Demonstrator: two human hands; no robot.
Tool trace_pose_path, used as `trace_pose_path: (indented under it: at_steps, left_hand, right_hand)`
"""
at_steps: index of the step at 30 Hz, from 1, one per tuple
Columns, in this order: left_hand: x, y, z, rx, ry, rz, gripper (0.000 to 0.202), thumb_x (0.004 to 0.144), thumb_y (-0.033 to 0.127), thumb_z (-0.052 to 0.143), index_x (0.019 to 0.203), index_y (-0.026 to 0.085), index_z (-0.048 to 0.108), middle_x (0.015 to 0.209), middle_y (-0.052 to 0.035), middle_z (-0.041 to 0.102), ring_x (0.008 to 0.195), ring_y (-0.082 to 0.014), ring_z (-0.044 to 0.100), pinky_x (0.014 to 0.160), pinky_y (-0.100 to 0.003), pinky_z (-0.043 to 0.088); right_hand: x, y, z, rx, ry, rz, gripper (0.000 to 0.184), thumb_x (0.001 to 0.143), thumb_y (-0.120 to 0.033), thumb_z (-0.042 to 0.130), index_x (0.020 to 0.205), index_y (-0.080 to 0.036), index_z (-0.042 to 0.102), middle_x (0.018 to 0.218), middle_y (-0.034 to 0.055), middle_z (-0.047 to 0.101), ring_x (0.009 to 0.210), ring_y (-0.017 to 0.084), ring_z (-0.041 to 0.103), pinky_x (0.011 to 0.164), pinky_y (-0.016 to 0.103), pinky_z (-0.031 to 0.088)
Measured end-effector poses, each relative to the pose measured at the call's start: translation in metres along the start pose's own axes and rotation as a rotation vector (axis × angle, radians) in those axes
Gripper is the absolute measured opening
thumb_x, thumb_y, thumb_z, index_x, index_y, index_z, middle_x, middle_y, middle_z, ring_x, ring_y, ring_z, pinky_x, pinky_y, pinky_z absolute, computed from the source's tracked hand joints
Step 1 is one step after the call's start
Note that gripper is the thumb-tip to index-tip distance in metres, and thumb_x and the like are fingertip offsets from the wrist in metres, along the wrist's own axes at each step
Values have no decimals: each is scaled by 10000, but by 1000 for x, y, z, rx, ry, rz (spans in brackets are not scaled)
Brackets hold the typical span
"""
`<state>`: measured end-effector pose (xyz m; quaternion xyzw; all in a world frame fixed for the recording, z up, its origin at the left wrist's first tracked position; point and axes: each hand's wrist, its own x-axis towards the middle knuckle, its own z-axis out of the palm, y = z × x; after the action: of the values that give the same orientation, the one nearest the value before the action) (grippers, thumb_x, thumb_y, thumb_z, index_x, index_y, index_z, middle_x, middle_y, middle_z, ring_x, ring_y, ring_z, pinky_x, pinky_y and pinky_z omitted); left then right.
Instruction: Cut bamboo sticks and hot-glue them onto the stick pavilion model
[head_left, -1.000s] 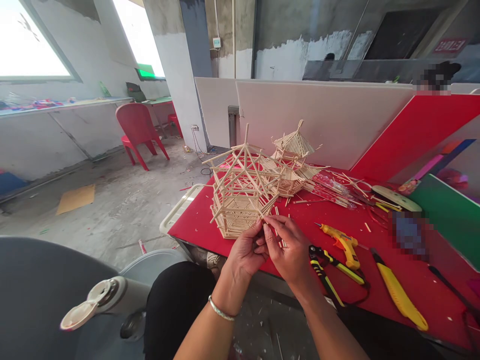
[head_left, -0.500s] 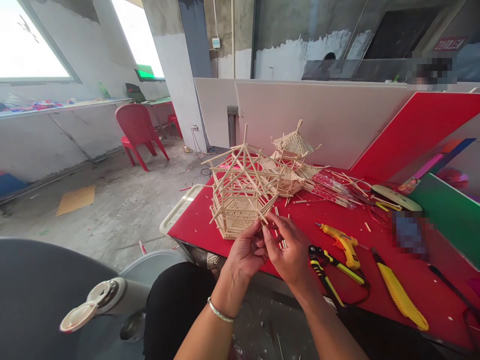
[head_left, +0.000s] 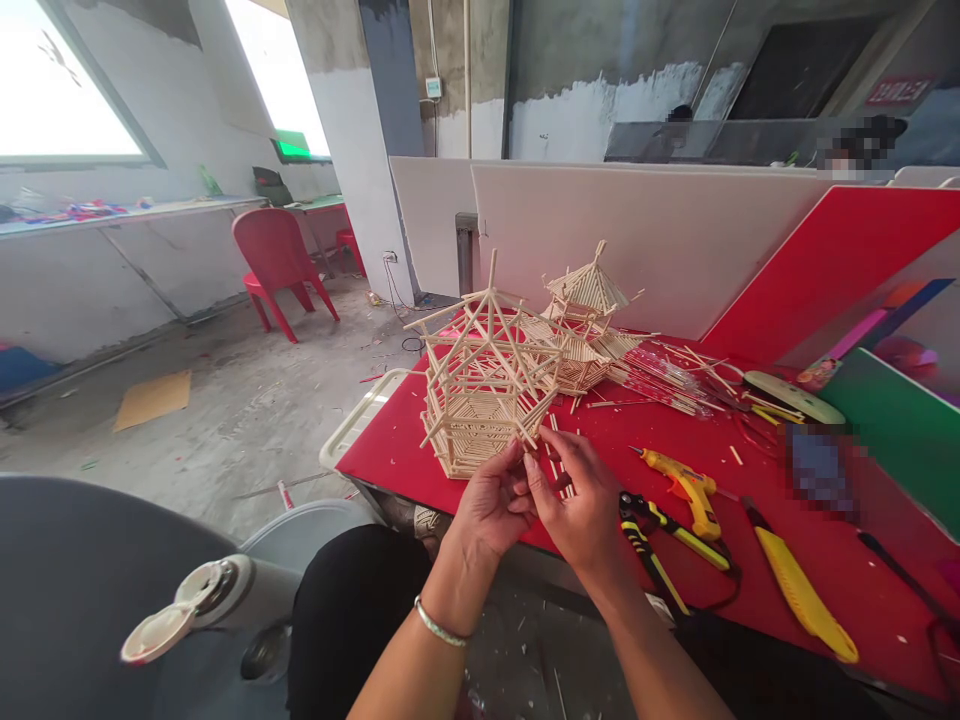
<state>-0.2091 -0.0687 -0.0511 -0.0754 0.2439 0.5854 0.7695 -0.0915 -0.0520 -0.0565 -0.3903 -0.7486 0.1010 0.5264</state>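
Observation:
A hexagonal pavilion model [head_left: 480, 420] of pale wooden sticks stands at the table's front edge, with bare roof ribs rising to a central post. My left hand [head_left: 491, 500] is closed at its front right corner, thumb and fingers pinched together beside a stick end. Whatever those fingertips hold is too small to make out. From the other side, my right hand [head_left: 574, 490] comes to the same corner, thumb and forefinger curled round the stick ends. Its grip is partly hidden. Several loose sticks [head_left: 555, 450] lie behind the right fingers.
Behind stands another stick pavilion [head_left: 589, 290] with a filled-in roof. On the red table [head_left: 397, 430] lie bagged sticks [head_left: 664, 380], a yellow glue gun [head_left: 686, 485], cutters [head_left: 667, 540] and a yellow utility knife [head_left: 806, 590]. An open-lidded bottle [head_left: 240, 590] is at left.
Both hands stay at the same corner of the model, with only a slight shift of the fingertips. The view has moved a little. Nothing else on the table differs.

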Motion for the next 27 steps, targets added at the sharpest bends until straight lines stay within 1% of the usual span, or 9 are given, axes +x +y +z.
trace_pose_path:
  at_steps: [2, 6, 9, 13, 18, 27]
  left_hand:
    - [0, 0, 0, 6, -3, -2, 109, 804, 183, 712, 808, 97, 646, 653, -10, 609, 393, -20, 382, 295, -108, 224]
    - [1, -2, 1, 20, 29, 14, 88, 809, 152, 703, 803, 86, 644, 643, -3, 598, 383, -6, 360, 294, -100, 217]
    - [2, -2, 3, 23, 35, 29, 80, 810, 131, 694, 778, 88, 635, 614, 10, 571, 379, -5, 359, 293, -97, 219]
    - [2, -2, 3, 19, 9, 38, 89, 820, 115, 678, 755, 80, 629, 588, 21, 535, 372, -1, 355, 294, -94, 224]
    - [4, -2, 2, -5, -17, 29, 141, 870, 112, 611, 738, 66, 627, 525, 45, 454, 361, -3, 339, 294, -94, 216]
    - [4, -3, 4, 9, -17, 46, 91, 825, 104, 660, 744, 81, 626, 527, 51, 459, 357, 0, 330, 292, -93, 221]
  right_hand:
    - [-1, 0, 0, -9, -1, 9, 311, 891, -264, 592, 1195, -212, 633, 1056, 102, 662, 968, 220, 651, 827, 377, 561]
    - [-2, 1, 1, -24, -7, 1, 251, 893, -254, 582, 1128, -214, 661, 966, 83, 680, 875, 204, 664, 762, 351, 561]
    - [0, 1, 2, -24, 18, -35, 204, 892, -224, 585, 1075, -207, 675, 924, 68, 695, 846, 189, 671, 749, 326, 562]
    - [2, 0, 4, -33, 48, -49, 155, 889, -212, 595, 1014, -207, 687, 899, 57, 705, 814, 177, 676, 737, 305, 567]
    - [3, -2, 4, -13, 44, -42, 146, 900, -208, 584, 1002, -213, 688, 905, 55, 711, 812, 167, 678, 742, 296, 570]
    - [4, -2, 3, -12, 19, -49, 159, 895, -186, 588, 1016, -191, 692, 917, 61, 715, 831, 170, 679, 761, 291, 567]
